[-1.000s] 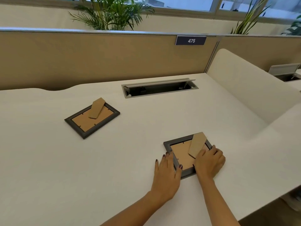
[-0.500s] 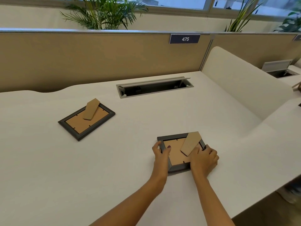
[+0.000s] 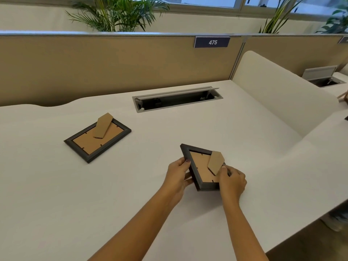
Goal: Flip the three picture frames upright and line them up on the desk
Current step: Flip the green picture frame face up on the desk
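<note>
A dark picture frame (image 3: 200,167) with a brown cardboard back and a fold-out stand is tilted up off the white desk (image 3: 56,194), its back toward me. My left hand (image 3: 178,176) grips its left edge and my right hand (image 3: 232,180) grips its lower right corner. A second dark frame (image 3: 97,138) lies face down at the middle left, its stand sticking up. Only these two frames are in view.
An open grey cable tray (image 3: 177,99) is sunk into the desk at the back. A tan partition (image 3: 113,66) with a "475" label runs behind it. A cream divider (image 3: 278,95) bounds the desk on the right. Plants stand beyond the partition.
Both hands closed on the near frame and lifted it off the desk, tilting it toward me. The far frame has not moved.
</note>
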Action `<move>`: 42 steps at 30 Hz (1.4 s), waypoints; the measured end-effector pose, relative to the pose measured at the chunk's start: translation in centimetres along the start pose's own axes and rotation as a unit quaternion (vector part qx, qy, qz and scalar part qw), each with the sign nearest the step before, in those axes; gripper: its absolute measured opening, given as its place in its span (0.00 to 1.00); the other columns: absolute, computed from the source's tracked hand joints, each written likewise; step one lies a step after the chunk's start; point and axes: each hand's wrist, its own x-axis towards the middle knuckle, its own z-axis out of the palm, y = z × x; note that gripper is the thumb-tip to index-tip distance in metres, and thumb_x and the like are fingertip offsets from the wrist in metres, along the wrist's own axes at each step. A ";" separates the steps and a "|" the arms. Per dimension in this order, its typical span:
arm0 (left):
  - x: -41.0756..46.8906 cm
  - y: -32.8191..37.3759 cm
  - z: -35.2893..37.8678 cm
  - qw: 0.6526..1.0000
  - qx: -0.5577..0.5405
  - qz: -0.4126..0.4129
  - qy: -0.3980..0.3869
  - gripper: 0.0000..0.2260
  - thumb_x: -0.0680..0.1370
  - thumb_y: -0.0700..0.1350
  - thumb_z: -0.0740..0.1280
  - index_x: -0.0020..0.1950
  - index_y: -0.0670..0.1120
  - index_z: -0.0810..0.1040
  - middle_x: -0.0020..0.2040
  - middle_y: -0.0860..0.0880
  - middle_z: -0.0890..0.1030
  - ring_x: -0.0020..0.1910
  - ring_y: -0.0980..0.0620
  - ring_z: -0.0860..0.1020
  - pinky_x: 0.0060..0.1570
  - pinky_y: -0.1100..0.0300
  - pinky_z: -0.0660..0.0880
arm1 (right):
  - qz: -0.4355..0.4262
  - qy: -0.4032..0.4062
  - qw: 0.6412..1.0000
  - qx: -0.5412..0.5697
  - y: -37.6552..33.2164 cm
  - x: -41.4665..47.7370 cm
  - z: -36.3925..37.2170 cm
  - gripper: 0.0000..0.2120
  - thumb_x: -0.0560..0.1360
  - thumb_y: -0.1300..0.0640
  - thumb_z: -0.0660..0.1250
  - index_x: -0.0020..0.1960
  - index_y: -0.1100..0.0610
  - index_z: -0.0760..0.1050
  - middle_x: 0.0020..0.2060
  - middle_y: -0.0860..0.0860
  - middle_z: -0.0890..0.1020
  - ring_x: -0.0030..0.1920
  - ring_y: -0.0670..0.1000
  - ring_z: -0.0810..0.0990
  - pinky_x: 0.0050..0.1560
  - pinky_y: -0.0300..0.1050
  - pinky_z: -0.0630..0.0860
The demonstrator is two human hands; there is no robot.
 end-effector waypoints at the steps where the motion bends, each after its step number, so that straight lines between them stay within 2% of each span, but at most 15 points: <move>1: 0.0 0.3 0.1 1.000 -0.009 -0.003 -0.007 0.09 0.81 0.40 0.59 0.56 0.45 0.78 0.47 0.47 0.82 0.45 0.48 0.80 0.49 0.52 0.80 | 0.016 -0.022 0.999 0.029 -0.2 0.1 0.0 0.12 0.78 0.55 0.60 0.51 0.60 0.81 0.55 0.58 0.79 0.54 0.58 0.76 0.55 0.54 0.75; 3: -0.2 0.7 0.3 1.000 -0.020 -0.006 -0.017 0.10 0.80 0.41 0.61 0.58 0.44 0.78 0.48 0.47 0.83 0.47 0.48 0.81 0.49 0.51 0.80 | 0.077 -0.070 0.991 0.089 -1.2 0.0 -0.5 0.11 0.78 0.55 0.61 0.42 0.58 0.78 0.48 0.60 0.81 0.47 0.56 0.76 0.46 0.49 0.73; 6: -0.3 1.4 0.6 0.999 -0.039 -0.006 -0.024 0.12 0.78 0.40 0.64 0.61 0.42 0.77 0.48 0.46 0.84 0.47 0.47 0.82 0.48 0.50 0.81 | 0.156 -0.157 0.954 0.201 -2.8 -0.2 -2.1 0.10 0.78 0.52 0.63 0.51 0.58 0.77 0.47 0.56 0.81 0.49 0.54 0.78 0.43 0.43 0.72; 9: -0.3 2.5 1.1 0.998 -0.064 -0.008 -0.023 0.11 0.77 0.39 0.65 0.60 0.43 0.76 0.46 0.45 0.83 0.44 0.48 0.83 0.45 0.49 0.82 | 0.129 -0.215 0.929 0.272 -3.9 -0.8 -3.5 0.09 0.78 0.53 0.62 0.51 0.54 0.79 0.46 0.49 0.82 0.53 0.51 0.78 0.50 0.43 0.70; 11: -0.3 3.0 1.4 0.997 -0.076 -0.008 -0.020 0.10 0.77 0.38 0.67 0.58 0.44 0.76 0.46 0.45 0.83 0.43 0.47 0.83 0.43 0.49 0.82 | 0.106 -0.243 0.923 0.277 -4.1 -1.0 -3.8 0.09 0.78 0.52 0.61 0.49 0.49 0.80 0.50 0.50 0.83 0.56 0.51 0.78 0.55 0.46 0.69; 13: -0.3 3.4 1.7 0.996 -0.084 -0.007 -0.018 0.10 0.76 0.38 0.68 0.56 0.44 0.75 0.46 0.44 0.82 0.44 0.46 0.83 0.44 0.49 0.82 | 0.074 -0.257 0.925 0.270 -3.9 -1.5 -3.9 0.10 0.79 0.49 0.60 0.53 0.48 0.79 0.53 0.52 0.82 0.55 0.50 0.78 0.54 0.46 0.70; 16: -0.4 3.9 2.6 0.996 -0.088 -0.001 -0.015 0.12 0.75 0.38 0.69 0.57 0.42 0.75 0.46 0.44 0.83 0.44 0.46 0.83 0.44 0.49 0.82 | 0.030 -0.259 0.927 0.270 -3.1 -2.0 -3.6 0.22 0.77 0.41 0.60 0.69 0.44 0.67 0.61 0.47 0.76 0.59 0.49 0.74 0.60 0.46 0.69; 19: -0.5 4.2 3.4 0.997 -0.076 0.015 -0.015 0.13 0.75 0.39 0.69 0.59 0.42 0.75 0.45 0.45 0.84 0.42 0.49 0.84 0.42 0.51 0.82 | -0.019 -0.286 0.915 0.282 -2.4 -2.0 -3.9 0.36 0.62 0.26 0.66 0.67 0.35 0.64 0.69 0.46 0.70 0.66 0.50 0.72 0.67 0.53 0.68; 22: -0.7 4.2 3.9 0.996 -0.078 0.028 -0.038 0.12 0.78 0.39 0.65 0.60 0.40 0.76 0.50 0.43 0.84 0.48 0.47 0.84 0.47 0.51 0.82 | -0.099 -0.356 0.892 0.261 -0.9 -2.0 -4.5 0.42 0.60 0.31 0.71 0.70 0.36 0.62 0.73 0.43 0.67 0.71 0.47 0.69 0.68 0.54 0.68; 24: -0.8 4.0 4.0 0.996 -0.071 0.032 -0.045 0.12 0.79 0.40 0.62 0.62 0.41 0.76 0.55 0.44 0.82 0.52 0.46 0.82 0.50 0.50 0.81 | -0.098 -0.367 0.891 0.250 -0.4 -2.1 -4.7 0.48 0.55 0.27 0.72 0.72 0.38 0.62 0.70 0.40 0.71 0.70 0.44 0.70 0.68 0.52 0.69; 27: -0.7 2.8 3.5 0.995 0.066 0.069 -0.016 0.13 0.81 0.46 0.57 0.64 0.47 0.74 0.59 0.48 0.79 0.55 0.50 0.80 0.50 0.56 0.80 | -0.072 -0.360 0.891 0.266 -0.1 -1.8 -4.8 0.48 0.55 0.27 0.72 0.71 0.44 0.66 0.66 0.44 0.76 0.68 0.47 0.74 0.69 0.53 0.71; 32: 0.7 -1.4 -0.5 0.905 0.388 0.164 0.060 0.16 0.81 0.48 0.56 0.69 0.50 0.70 0.69 0.52 0.72 0.66 0.54 0.71 0.62 0.63 0.66 | -0.020 -0.349 0.878 0.326 0.0 -0.6 -5.5 0.40 0.57 0.31 0.75 0.64 0.46 0.73 0.63 0.49 0.80 0.64 0.51 0.77 0.58 0.42 0.79; 35: 1.4 -4.1 -3.7 0.858 0.481 0.166 0.075 0.18 0.81 0.49 0.57 0.71 0.49 0.67 0.72 0.50 0.67 0.70 0.52 0.66 0.69 0.60 0.61 | 0.014 -0.352 0.861 0.365 0.1 0.0 -5.9 0.41 0.56 0.33 0.76 0.64 0.48 0.73 0.62 0.50 0.80 0.63 0.51 0.78 0.53 0.40 0.80; 38: 1.7 -6.0 -6.2 0.776 0.594 0.186 0.102 0.21 0.81 0.50 0.55 0.74 0.48 0.62 0.76 0.49 0.62 0.75 0.51 0.59 0.75 0.55 0.51 | 0.033 -0.355 0.851 0.386 0.3 0.5 -5.9 0.41 0.55 0.33 0.77 0.64 0.47 0.73 0.62 0.50 0.81 0.63 0.51 0.79 0.54 0.44 0.81; 42: 1.6 -7.3 -7.8 0.706 0.663 0.227 0.102 0.27 0.79 0.56 0.46 0.76 0.49 0.56 0.78 0.50 0.55 0.77 0.51 0.52 0.74 0.57 0.41 | 0.052 -0.345 0.845 0.405 0.5 0.9 -5.8 0.43 0.55 0.32 0.77 0.65 0.47 0.72 0.63 0.51 0.80 0.64 0.53 0.78 0.59 0.47 0.79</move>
